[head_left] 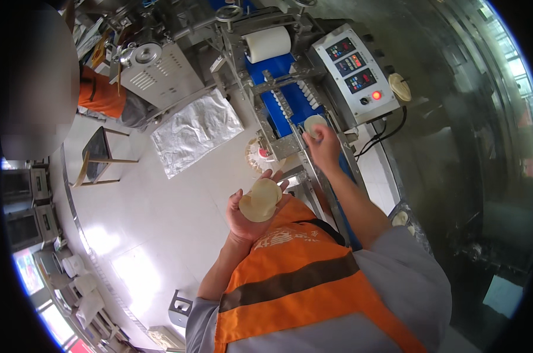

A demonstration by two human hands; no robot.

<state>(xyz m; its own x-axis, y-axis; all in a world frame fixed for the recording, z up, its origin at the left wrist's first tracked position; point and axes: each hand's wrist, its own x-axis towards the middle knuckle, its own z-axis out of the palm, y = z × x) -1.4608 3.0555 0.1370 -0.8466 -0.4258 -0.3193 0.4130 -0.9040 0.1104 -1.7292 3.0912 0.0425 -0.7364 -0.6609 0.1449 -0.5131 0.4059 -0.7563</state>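
On my upturned left hand point(241, 222) rests a small overlapping stack of pale round dough wrappers point(260, 201), the thumb at one side and fingertips showing past the far edge. My right hand point(325, 150) reaches forward to the outlet end of a dough-sheeting machine. Between its thumb and fingers it pinches a single round dough wrapper point(314, 126). Just beyond that hand is the machine's blue conveyor belt point(278, 109), with a metal frame across it. A white roll of dough point(268, 44) sits at the belt's far end.
Right of the belt stands a control box point(369, 106) with lit displays; more dough rounds point(399, 87) lie beside it. A silver sheet point(197, 132) lies on the floor, near a chair point(98, 156). Another person in orange point(101, 94) is at the far left. A steel table point(455, 176) spans the right.
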